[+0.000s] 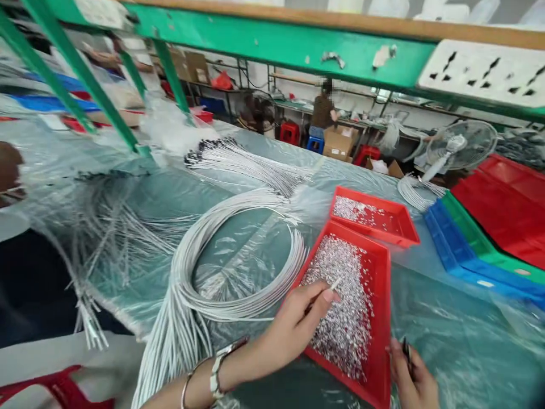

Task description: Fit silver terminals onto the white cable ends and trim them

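Observation:
My left hand [293,321], with a watch on its wrist, is above the near red tray [385,324]. Thumb and forefinger pinch a white cable [336,283], its end pointing up and right. Under it, many small shiny metal pieces [340,267] fill most of the tray. At the tray's right edge is my right hand [413,378], fingers curled around a slim dark tool [407,353] whose kind I cannot make out. A large coil of white cables [183,272] lies on the plastic-covered table left of the tray, its loose ends hanging toward me.
Behind the near tray sits a second red tray [406,227] of small pieces. Red, green and blue bins [502,216] stand at the right. A cable bundle with black ends [251,162] lies farther back. A green shelf beam [276,42] with a power strip [485,71] crosses above. People work beyond.

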A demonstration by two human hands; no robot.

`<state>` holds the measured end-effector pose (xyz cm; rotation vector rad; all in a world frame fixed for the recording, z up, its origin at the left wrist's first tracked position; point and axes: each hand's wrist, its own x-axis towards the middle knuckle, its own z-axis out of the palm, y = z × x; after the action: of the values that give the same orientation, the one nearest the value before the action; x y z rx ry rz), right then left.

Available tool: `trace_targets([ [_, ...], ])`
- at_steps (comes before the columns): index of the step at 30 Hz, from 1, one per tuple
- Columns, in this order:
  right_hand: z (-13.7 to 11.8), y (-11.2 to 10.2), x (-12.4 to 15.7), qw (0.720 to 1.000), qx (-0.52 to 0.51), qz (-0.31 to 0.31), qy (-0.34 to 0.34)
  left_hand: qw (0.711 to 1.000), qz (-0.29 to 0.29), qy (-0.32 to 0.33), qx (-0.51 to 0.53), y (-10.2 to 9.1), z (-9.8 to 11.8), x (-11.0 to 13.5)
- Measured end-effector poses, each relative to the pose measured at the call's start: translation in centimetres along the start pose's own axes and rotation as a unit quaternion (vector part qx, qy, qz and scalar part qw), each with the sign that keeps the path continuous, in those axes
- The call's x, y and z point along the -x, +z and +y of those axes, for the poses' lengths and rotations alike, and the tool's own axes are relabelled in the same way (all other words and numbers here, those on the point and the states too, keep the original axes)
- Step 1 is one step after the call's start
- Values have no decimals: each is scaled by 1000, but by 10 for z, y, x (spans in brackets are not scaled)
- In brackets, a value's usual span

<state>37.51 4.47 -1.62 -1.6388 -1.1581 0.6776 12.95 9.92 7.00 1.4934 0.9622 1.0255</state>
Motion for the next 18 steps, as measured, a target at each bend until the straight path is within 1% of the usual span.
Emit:
trace_targets([
  [3, -15, 6, 8, 999, 14, -31, -12, 997, -52, -22, 44, 13, 8, 14],
  [6, -39, 12, 17, 997, 15, -74, -19, 992, -90, -36, 76, 18, 11, 24],
  [8, -54, 15, 22, 995, 16, -97, -32, 991, -100, -36, 85, 18, 11, 27],
  [12, -76, 21, 27, 984, 15, -142, -102, 989, -115, -26, 87, 16, 10, 33],
  [14, -83, 24, 29, 980, 7, -153, -128, 990, -118, -15, 74, 16, 11, 35],
  [18, -91, 28, 33, 979, -7, -158, -131, 991, -113, -10, 75, 14, 15, 40],
])
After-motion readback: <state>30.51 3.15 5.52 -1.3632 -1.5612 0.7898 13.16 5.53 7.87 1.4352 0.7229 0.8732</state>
